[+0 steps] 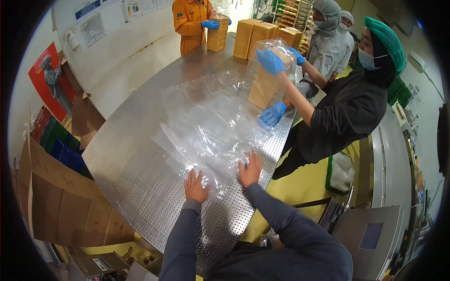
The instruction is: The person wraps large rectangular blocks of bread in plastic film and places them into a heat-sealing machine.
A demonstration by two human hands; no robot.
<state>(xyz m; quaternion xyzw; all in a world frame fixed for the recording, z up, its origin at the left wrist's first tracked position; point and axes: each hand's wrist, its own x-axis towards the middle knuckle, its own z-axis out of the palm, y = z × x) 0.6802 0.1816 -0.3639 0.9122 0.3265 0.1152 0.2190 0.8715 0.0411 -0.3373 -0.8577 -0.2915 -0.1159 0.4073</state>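
A loose pile of large clear plastic bags [206,119] lies spread over the perforated metal table [126,154]. My left hand [196,187] rests on the near edge of the pile, its fingers apart. To its right, my right hand [251,168] touches the plastic near its right corner, fingers also spread. Neither hand grips anything that shows. Just beyond the pile on the right, a co-worker's blue-gloved hands handle a tan rectangular block [263,89] inside a clear bag.
Several tan blocks [248,37] stand at the table's far end, where a person in orange [188,25] holds another. The dark-clothed co-worker [351,103] stands close on the right. Cardboard boxes [70,201] sit left; a grey machine [368,236] stands at lower right.
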